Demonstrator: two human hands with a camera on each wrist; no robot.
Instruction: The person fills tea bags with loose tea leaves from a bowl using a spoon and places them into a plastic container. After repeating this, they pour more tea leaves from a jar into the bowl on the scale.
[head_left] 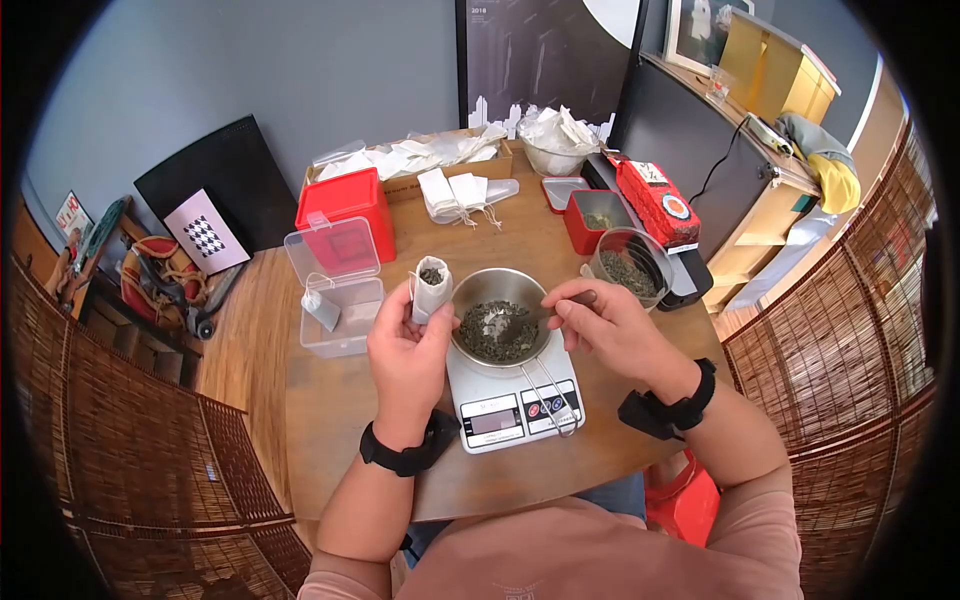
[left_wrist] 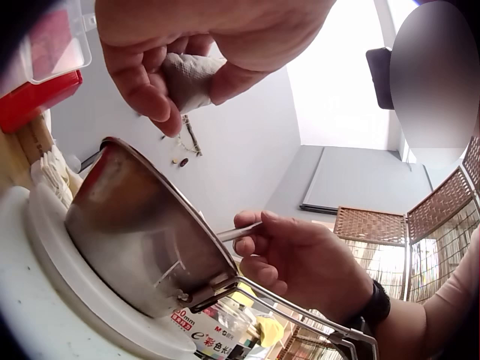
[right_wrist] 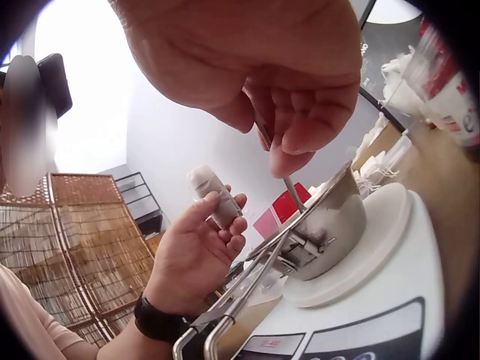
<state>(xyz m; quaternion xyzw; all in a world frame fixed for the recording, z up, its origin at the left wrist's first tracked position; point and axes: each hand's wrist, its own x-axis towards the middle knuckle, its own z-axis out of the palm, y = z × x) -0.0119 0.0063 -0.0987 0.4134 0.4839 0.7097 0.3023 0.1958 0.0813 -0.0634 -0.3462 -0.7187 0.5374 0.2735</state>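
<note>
My left hand (head_left: 408, 350) grips a small white pouch (head_left: 432, 291) with dark dried leaves showing at its open top, just left of a steel bowl (head_left: 472, 285). The bowl, with a wire handle, stands on a white kitchen scale (head_left: 481, 389) and holds dark dried leaves (head_left: 488, 336). In my right hand (head_left: 612, 325), thumb and fingers pinch a spoon handle (head_left: 583, 298) that reaches over the bowl's right rim. The right wrist view shows the handle (right_wrist: 293, 193) slanting down to the rim, and the pouch (right_wrist: 213, 196) in the left hand's fingers.
An open clear box (head_left: 340, 318) with a filled pouch (head_left: 320, 310) is at left, beside a red container (head_left: 345, 215). Flat white pouches (head_left: 455, 192) lie behind the bowl. At right are a tub of leaves (head_left: 628, 270), a red tin (head_left: 590, 225) and a red packet (head_left: 655, 205).
</note>
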